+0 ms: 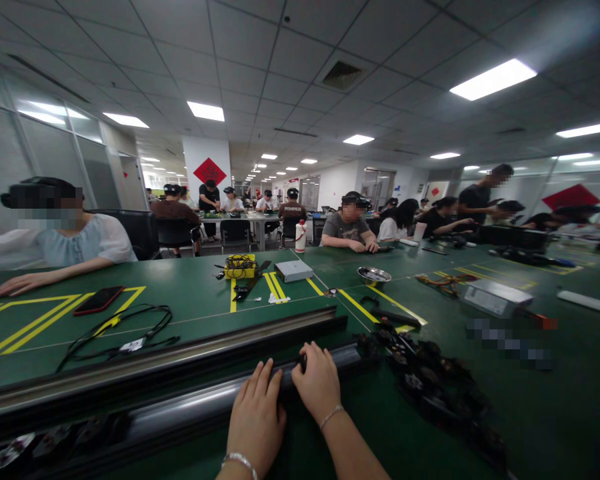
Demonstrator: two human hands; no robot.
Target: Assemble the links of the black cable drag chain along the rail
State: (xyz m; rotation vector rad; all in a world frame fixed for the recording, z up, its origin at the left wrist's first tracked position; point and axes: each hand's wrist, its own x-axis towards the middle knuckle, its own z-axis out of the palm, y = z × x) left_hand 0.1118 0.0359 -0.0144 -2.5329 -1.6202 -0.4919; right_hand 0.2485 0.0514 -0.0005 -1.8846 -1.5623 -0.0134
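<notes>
A long dark metal channel (180, 407) with a shiny inner face lies across the table in front of me. Several black parts with silvery faces (55, 440) sit in its left end. My left hand (257, 410) rests over the channel, its fingers stretched out and its thumb partly hidden. Close to its right, my right hand (320, 383) has its fingers curled around a small black piece (303, 362) at the channel. Most of that piece is covered by the fingers. A second long rail (180, 360) lies just behind, roughly parallel.
Right of the channel lies a pile of black parts (435, 380). Farther back are a yellow box with cables (240, 267), a silver box (294, 270), a metal bowl (374, 275) and a grey power-supply-like box (497, 297). Black cables (145, 333) and a phone (99, 301) lie left. Other people sit around.
</notes>
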